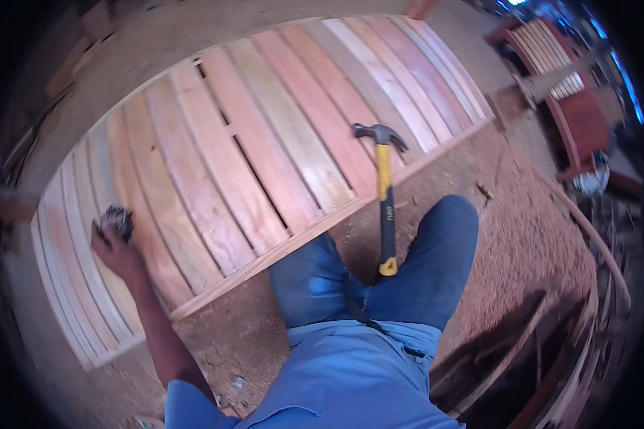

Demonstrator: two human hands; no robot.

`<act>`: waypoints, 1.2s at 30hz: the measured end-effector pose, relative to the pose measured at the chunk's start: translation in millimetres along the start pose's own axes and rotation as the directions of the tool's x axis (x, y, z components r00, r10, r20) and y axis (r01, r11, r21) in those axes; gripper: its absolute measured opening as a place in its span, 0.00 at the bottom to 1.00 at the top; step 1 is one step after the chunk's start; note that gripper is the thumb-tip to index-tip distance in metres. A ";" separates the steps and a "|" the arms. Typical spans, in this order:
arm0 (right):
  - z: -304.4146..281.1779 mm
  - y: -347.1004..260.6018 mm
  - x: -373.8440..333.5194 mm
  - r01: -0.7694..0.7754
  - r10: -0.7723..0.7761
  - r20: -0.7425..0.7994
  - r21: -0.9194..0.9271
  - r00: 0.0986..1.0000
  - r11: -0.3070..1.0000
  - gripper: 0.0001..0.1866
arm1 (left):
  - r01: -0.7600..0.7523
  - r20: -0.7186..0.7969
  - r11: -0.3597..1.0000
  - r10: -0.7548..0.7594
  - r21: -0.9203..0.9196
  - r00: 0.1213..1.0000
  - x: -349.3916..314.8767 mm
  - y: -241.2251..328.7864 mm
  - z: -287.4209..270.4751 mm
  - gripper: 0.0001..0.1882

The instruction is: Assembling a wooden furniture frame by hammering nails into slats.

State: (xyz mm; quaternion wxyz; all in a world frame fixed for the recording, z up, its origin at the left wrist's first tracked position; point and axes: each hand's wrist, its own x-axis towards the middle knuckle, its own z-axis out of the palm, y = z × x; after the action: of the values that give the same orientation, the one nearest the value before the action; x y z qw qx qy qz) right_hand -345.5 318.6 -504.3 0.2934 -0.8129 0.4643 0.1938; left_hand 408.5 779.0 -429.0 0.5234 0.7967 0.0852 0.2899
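My left hand [113,250] reaches out over the left part of a slatted wooden panel [172,168]. Its fingers are closed on a small dark-and-whitish crumpled bundle [116,220], whose contents I cannot make out. A claw hammer [384,168] with a dark head and a yellow-and-black handle lies at the panel's near edge, to the right of the middle. Its head rests on the slats and its handle juts past the edge between my knees. My right hand is not in view.
Light and reddish slats sit in a wooden frame, with a dark gap near the middle. Wood shavings [529,243] cover the ground at the right. Wood offcuts [537,357] lie at the lower right, and reddish wooden furniture [579,132] stands at the far right.
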 end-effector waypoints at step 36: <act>-146.5 -336.0 194.7 -0.148 -0.521 0.262 0.957 0.812 0.251 0.23 | -0.107 0.006 0.893 0.115 0.437 0.993 35.4 49.5 -52.7 0.14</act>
State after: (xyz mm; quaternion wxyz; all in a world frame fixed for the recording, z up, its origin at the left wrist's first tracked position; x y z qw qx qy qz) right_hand 48.6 230.8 -408.6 0.8581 -0.4301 0.2750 0.0554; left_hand 400.1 814.3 -357.1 0.3132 0.8944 0.1077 0.3008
